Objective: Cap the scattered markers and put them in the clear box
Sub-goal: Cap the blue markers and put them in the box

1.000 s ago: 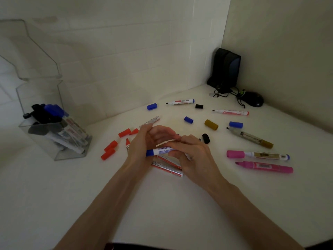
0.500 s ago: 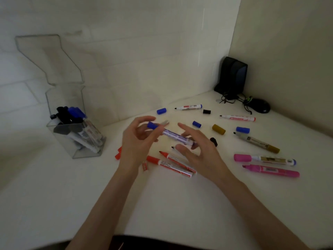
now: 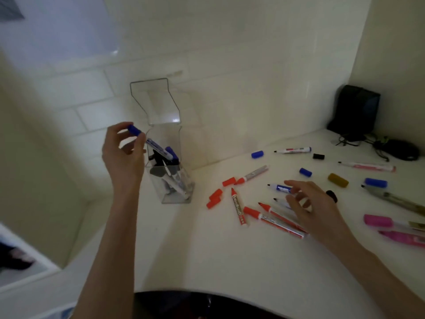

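My left hand (image 3: 124, 153) pinches a capped blue marker (image 3: 150, 143) by its cap end, tilted with its tail over the mouth of the clear box (image 3: 181, 189). The box stands at the back left with its lid up and holds several capped markers. My right hand (image 3: 310, 208) hovers with spread fingers over the scattered markers, its fingertips at an uncapped blue marker (image 3: 279, 188). Red markers (image 3: 238, 207) and loose red caps (image 3: 215, 198) lie between the box and that hand. Loose blue caps (image 3: 305, 172) lie farther back.
Pink markers (image 3: 377, 221) and an olive marker (image 3: 395, 200) lie at the right edge. An olive cap (image 3: 337, 180) and black caps (image 3: 318, 156) sit among them. A black speaker (image 3: 355, 109) and a mouse (image 3: 402, 149) with cables fill the back right corner.
My left hand carried the capped blue marker left and up to the box mouth. My right hand let go of it and dropped toward the markers on the table. The view swung left.
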Tool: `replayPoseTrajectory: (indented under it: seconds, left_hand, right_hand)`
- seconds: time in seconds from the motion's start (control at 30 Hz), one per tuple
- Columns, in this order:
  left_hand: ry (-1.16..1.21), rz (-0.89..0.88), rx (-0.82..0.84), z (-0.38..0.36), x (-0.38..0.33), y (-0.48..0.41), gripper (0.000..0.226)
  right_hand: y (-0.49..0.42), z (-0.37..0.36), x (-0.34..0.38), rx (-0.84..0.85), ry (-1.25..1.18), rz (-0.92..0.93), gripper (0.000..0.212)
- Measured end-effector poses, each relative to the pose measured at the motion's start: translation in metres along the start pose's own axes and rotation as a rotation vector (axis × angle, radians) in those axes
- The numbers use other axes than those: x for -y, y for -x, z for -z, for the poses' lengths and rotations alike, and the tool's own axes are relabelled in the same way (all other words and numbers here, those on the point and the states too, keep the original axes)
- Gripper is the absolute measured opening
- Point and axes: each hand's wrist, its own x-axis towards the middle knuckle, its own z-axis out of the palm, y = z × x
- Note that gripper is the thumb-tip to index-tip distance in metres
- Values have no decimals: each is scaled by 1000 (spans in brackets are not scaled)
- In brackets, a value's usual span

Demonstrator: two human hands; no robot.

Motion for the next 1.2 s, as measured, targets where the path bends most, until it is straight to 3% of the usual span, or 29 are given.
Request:
replayPoseTrajectory:
  seconds: [0.13,0.3,0.43,0.57,0.73,0.87,1.0,1.2]
  left_hand:
    - [-101,0,159,-17,13,6,34]
    - [-251,-33,119,-23,22,9,21]
    - [-665,-280,79,-18,35,5,15]
    - [-881,-302,114,-17,50,10,26]
    - [-753,-374,3,-19,48,26,21]
    - [-474,-484,-50,-47,27,72,33]
    - [-296,-508,140,-88,14,118,35]
    - [-177,-417,526,-145,-6,157,40]
  right_hand:
    - [-3,-3,-2,2,47,-16,34]
    - [0,-1,-1,12,54,-24,34]
    - [-1,-2,-2,26,80,-26,34]
    - [1,-3,-1,20,76,-18,33]
    - [1,2,-6,-11,60,-13,29]
    - [-2,13,-18,-70,69,-38,25]
    - [-9,38,-35,-153,145,-113,29]
    - [-9,109,-87,-236,554,-328,31]
